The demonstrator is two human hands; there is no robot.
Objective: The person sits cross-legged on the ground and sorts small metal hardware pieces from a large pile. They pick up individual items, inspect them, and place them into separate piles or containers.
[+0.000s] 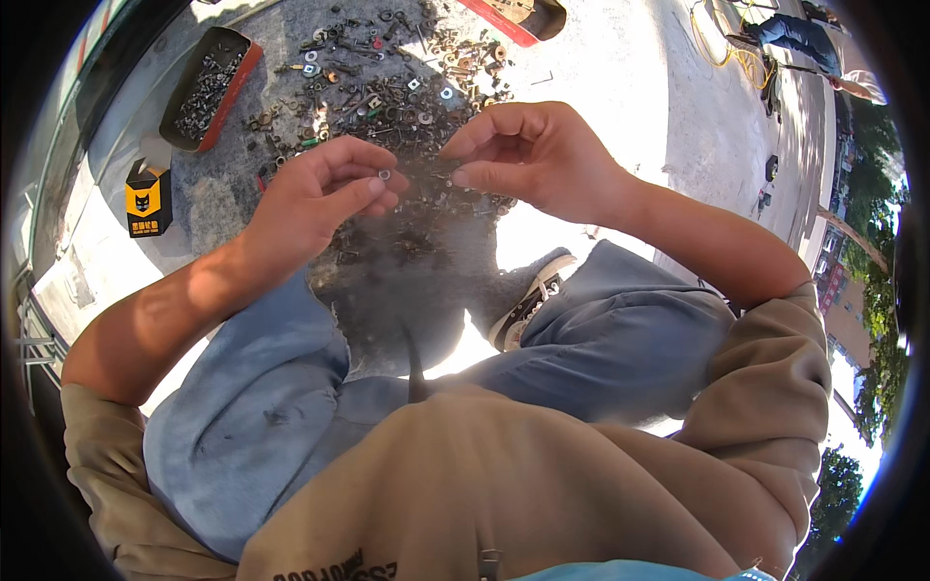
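Note:
A small metal nut (384,174) is pinched between the thumb and fingers of my left hand (316,181). To its right, my right hand (556,156) hovers with thumb and forefinger apart, and I see nothing held between them. Below and beyond both hands spreads a heap of loose fasteners (392,109), with bolts, nuts and washers mixed together. A pale square washer (414,84) and a round washer with a blue centre (446,94) stand out among them. Dust or blur softens the near part of the heap.
At the left lies a red-sided tray (231,93) filled with small fasteners. A black and orange carton (148,200) stands near it. Another red tray (501,23) is at the top. An L-shaped hex key (541,78) lies right. Farther off are a yellow cable (726,62) and a person (803,43).

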